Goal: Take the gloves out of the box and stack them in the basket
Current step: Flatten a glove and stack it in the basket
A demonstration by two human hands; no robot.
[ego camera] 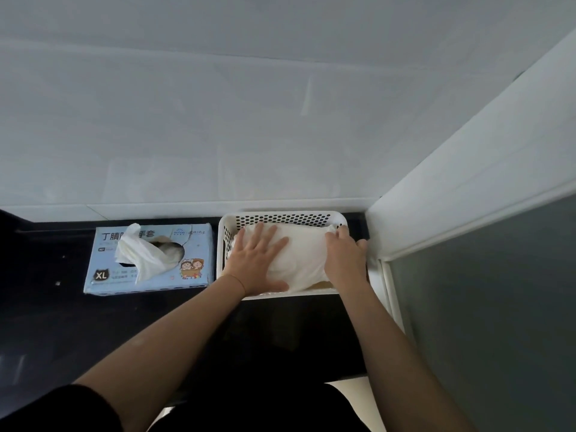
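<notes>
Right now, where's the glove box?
In the head view, the glove box lies left of centre on the dark counter, right beside the white basket on its left, one glove sticking out.

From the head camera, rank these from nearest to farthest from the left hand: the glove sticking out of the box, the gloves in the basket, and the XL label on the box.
1. Gloves in the basket: directly under the left hand.
2. Glove sticking out of the box: to its left.
3. XL label: at the box's front left corner.
</notes>
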